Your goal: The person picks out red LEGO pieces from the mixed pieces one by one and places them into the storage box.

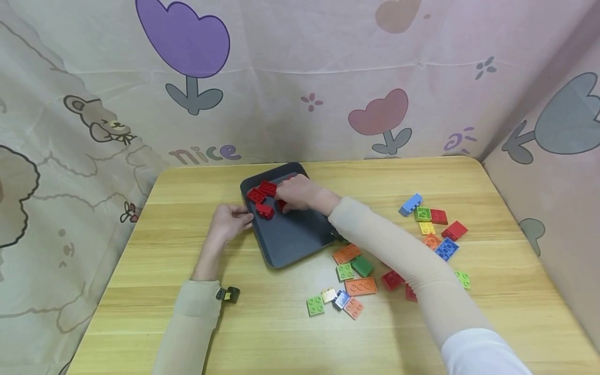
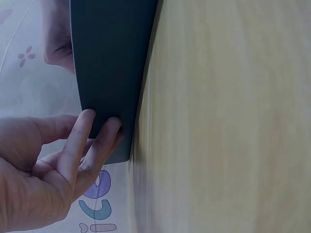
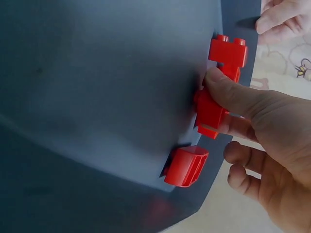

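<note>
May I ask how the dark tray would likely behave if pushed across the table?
The dark tray looks stiff, as its walls show no sag. Broad and shallow, it would probably slide rather than tip. The red bricks inside may shift, with bare floor beside them.

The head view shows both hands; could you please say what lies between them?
In the head view, the dark grey rectangular tray's side wall and a red plastic brick lie between them.
</note>
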Available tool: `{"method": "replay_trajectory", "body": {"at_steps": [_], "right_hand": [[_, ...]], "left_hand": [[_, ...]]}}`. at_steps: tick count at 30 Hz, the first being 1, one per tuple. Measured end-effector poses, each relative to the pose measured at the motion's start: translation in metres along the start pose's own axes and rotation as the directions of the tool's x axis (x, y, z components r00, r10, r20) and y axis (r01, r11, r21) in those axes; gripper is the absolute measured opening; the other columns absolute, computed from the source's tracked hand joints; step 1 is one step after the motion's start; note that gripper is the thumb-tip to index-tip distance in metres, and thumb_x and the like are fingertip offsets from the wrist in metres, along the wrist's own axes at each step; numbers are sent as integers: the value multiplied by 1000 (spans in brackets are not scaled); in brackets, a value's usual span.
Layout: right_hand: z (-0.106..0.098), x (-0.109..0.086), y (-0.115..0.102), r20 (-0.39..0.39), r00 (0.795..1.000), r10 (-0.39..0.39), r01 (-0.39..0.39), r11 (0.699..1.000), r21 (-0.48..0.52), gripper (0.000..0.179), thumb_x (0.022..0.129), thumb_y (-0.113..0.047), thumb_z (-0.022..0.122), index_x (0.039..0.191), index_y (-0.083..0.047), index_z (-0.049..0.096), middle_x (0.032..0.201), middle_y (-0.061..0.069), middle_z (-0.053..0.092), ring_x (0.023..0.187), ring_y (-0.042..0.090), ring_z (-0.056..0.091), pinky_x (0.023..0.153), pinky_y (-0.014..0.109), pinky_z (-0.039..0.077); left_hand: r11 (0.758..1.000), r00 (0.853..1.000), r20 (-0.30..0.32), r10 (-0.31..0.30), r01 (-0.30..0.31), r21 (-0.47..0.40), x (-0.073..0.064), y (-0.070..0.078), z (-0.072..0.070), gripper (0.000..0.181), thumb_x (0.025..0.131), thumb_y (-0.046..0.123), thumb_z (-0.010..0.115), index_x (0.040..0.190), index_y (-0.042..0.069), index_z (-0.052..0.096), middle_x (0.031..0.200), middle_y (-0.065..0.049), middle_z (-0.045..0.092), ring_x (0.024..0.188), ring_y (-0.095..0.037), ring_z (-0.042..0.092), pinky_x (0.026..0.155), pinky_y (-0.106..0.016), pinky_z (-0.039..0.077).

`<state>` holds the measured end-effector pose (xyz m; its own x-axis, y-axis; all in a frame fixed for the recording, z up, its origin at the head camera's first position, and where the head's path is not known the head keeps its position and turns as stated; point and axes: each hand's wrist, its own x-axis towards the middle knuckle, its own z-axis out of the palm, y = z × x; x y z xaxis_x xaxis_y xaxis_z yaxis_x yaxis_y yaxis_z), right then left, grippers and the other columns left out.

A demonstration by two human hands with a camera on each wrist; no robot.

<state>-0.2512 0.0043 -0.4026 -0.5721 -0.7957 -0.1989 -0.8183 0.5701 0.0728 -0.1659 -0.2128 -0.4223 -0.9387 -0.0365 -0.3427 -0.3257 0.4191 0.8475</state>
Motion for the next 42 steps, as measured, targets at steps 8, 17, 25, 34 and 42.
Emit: {"method": "replay_trajectory", "body": {"at_steps": [8, 17, 25, 34, 42], "right_hand": [[-1, 3, -5, 15, 1000, 0, 1, 1000, -29, 33, 95, -42, 79, 123, -24, 77, 113, -1, 78, 93, 17, 69, 84, 34, 63], [0, 5, -7, 3, 1000, 15, -15, 999, -38, 30, 94, -45, 79, 115, -23, 76, 108, -2, 77, 88, 16, 69, 79, 33, 63], [1, 2, -4, -3, 999, 42, -42, 999, -20, 36, 94, -51, 78, 116, -22, 76, 107, 0, 77, 86, 16, 69, 76, 33, 64], [-6, -10, 5, -35, 998, 59, -58, 998, 23, 46, 96, -52, 75, 130, -22, 74, 112, 2, 77, 95, 18, 71, 76, 35, 64], [-23, -25, 13, -66, 996, 65, -59, 994, 90, 46, 98, -47, 74, 133, -17, 74, 123, 5, 76, 104, 22, 73, 82, 38, 67]], "left_hand": [[1000, 1000, -5, -3, 3, 6, 1, 1, 0, 38, 103, 4, 65, 135, -16, 61, 129, -33, 68, 87, -8, 72, 78, -16, 66], [1000, 1000, 2, 8, -8, 15, 0, -1, 0, 38, 103, 5, 65, 134, -17, 62, 128, -34, 69, 87, -7, 73, 76, -15, 66], [1000, 1000, -6, -6, 6, -3, 0, -1, 1, 37, 102, 3, 66, 133, -16, 62, 124, -31, 69, 84, -6, 72, 75, -15, 66], [1000, 1000, -8, 8, -8, -13, 0, -2, 1, 37, 102, 1, 65, 132, -19, 61, 120, -30, 71, 80, -5, 71, 72, -15, 66], [1000, 1000, 3, -11, 11, -9, 0, 0, 0, 39, 103, 3, 65, 135, -17, 60, 126, -32, 68, 81, -5, 71, 76, -16, 66]]}}
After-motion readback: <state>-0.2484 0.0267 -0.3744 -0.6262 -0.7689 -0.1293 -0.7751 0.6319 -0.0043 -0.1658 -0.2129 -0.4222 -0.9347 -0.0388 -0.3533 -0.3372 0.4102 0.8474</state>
